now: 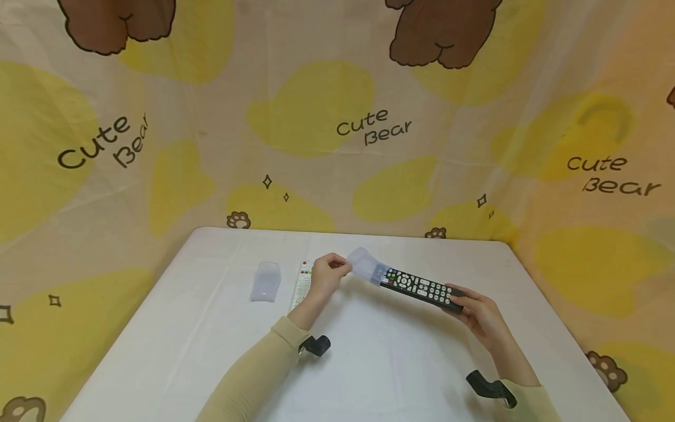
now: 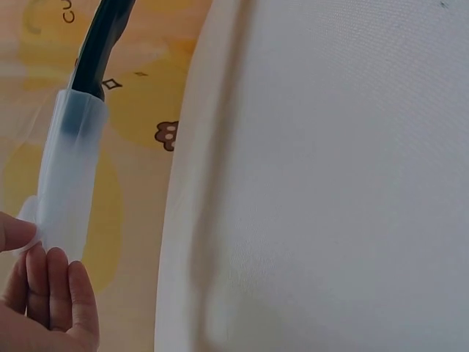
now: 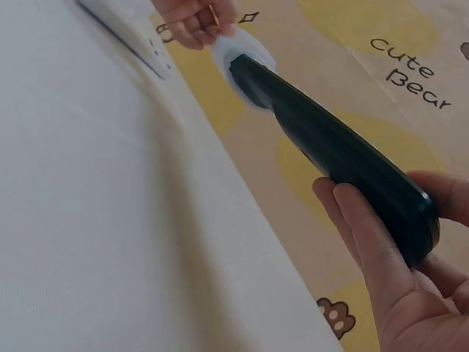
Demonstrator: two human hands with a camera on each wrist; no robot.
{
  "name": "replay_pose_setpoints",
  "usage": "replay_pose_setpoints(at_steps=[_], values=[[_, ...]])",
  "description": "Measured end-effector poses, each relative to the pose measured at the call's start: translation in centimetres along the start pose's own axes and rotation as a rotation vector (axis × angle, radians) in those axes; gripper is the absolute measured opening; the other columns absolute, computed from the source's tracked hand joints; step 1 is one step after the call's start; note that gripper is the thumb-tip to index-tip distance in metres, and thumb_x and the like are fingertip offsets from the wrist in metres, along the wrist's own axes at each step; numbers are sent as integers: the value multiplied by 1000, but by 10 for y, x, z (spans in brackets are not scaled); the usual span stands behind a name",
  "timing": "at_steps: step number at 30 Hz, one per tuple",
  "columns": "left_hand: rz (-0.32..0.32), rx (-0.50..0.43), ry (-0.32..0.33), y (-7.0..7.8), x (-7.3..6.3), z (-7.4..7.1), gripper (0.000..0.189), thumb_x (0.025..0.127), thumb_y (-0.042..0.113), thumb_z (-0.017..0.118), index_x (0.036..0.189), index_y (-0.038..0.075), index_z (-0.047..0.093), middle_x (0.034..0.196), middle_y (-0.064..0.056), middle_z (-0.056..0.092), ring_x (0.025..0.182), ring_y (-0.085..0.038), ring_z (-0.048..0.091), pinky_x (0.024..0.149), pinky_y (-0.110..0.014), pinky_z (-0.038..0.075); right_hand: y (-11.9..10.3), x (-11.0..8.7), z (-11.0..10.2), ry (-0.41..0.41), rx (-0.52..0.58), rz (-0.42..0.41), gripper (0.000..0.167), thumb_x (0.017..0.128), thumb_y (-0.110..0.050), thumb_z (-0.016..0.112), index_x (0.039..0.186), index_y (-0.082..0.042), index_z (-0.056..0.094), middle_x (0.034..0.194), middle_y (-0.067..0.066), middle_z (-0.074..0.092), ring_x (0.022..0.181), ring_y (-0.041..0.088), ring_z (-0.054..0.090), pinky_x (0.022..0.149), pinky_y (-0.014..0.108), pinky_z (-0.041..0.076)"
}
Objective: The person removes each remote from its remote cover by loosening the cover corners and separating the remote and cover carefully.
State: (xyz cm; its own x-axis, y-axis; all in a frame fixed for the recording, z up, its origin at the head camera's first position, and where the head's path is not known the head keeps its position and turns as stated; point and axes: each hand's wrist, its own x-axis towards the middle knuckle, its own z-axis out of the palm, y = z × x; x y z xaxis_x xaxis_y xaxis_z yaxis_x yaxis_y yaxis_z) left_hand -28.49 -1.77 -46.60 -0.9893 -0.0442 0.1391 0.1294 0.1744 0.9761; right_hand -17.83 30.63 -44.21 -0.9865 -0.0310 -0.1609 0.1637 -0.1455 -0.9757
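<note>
A black remote control [image 1: 422, 287] is held above the table by my right hand [image 1: 482, 316], whose thumb and fingers grip its near end. The far end of the remote sits inside the mouth of a translucent silicone sleeve [image 1: 364, 265]. My left hand [image 1: 328, 275] pinches the sleeve's other end between thumb and fingers. In the left wrist view, most of the sleeve [image 2: 69, 176] hangs past the tip of the remote [image 2: 99, 55]. The right wrist view shows the remote's dark underside [image 3: 344, 147] entering the sleeve's opening.
On the white table [image 1: 369, 363], a white remote control [image 1: 302, 284] lies partly hidden behind my left hand. Left of it lies a second translucent sleeve [image 1: 266, 282]. A patterned yellow cloth [image 1: 311, 111] hangs around the table's back and sides.
</note>
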Motion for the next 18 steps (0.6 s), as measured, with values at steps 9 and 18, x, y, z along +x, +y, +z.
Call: replay_pose_setpoints(at_steps=[9,18], values=[[10,-37,6,1,0,-1,8,77,8,71,82,2,68,75,-5,64,67,-12,57,60,-23,51,2,2,-1,10,-1,3,37,91,-5,58,128,-3,57,119,4,48,98,14,64,86,29,54],[-18,-182,-37,0,3,1,13,78,-1,68,89,-8,65,77,-8,61,68,-12,61,71,-31,59,3,2,-2,13,10,17,31,91,-6,59,122,-9,62,125,9,44,97,13,64,87,29,54]])
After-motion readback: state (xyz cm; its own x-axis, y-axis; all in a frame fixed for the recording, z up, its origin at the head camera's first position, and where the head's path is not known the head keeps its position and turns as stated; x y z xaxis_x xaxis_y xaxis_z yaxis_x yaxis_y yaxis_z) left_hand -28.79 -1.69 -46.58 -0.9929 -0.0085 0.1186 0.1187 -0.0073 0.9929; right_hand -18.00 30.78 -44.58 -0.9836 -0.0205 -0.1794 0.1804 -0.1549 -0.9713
